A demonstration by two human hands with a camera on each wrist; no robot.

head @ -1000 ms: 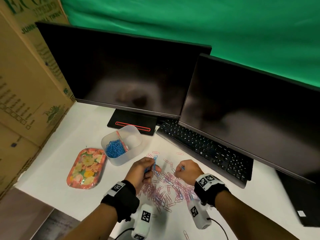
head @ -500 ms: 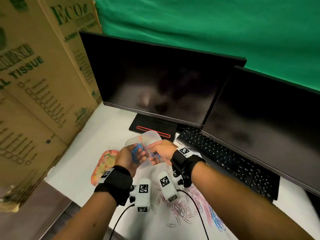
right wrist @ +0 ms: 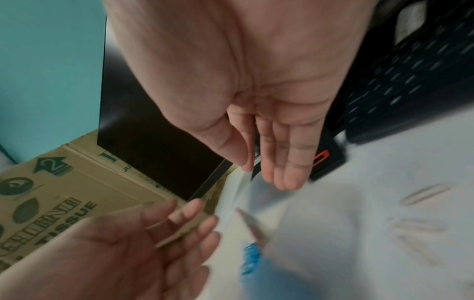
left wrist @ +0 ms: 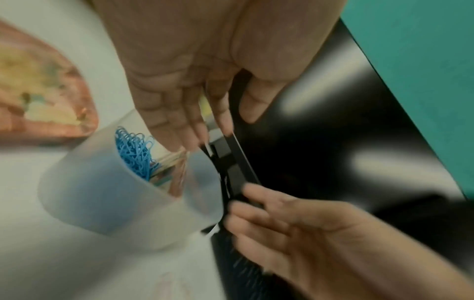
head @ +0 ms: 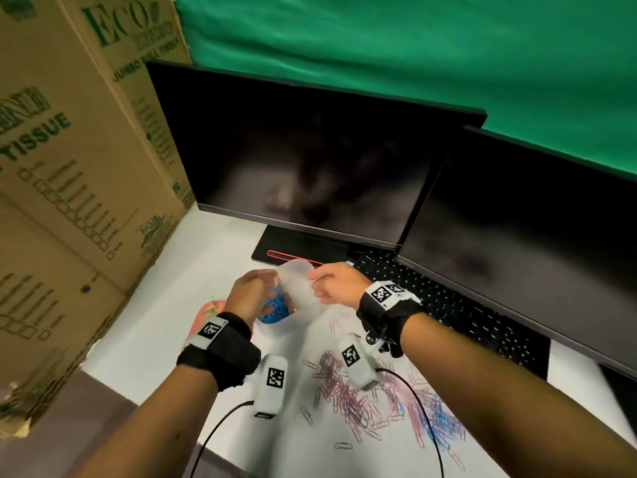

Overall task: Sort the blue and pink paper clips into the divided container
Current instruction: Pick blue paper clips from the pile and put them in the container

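The translucent divided container (head: 303,305) stands on the white desk below the left monitor. Blue paper clips (head: 275,310) fill its left compartment, and they show clearly in the left wrist view as a blue heap (left wrist: 136,154). My left hand (head: 255,291) hovers over that compartment with straight fingers (left wrist: 177,136) and nothing visible in them. My right hand (head: 320,288) is at the container's right rim, palm open, fingers (right wrist: 284,172) straight. A mixed pile of pink and blue clips (head: 365,405) lies on the desk nearer to me.
A floral tray (head: 208,313) lies left of the container, partly behind my left wrist. Cardboard boxes (head: 69,167) wall off the left side. Two dark monitors (head: 310,160) and a black keyboard (head: 448,305) stand behind and to the right. Wrist-camera cables (head: 420,401) cross the pile.
Both hands left the clip pile and moved up-left to the container. Half a second ago the left hand held blue clips; now both hands are spread open above it.
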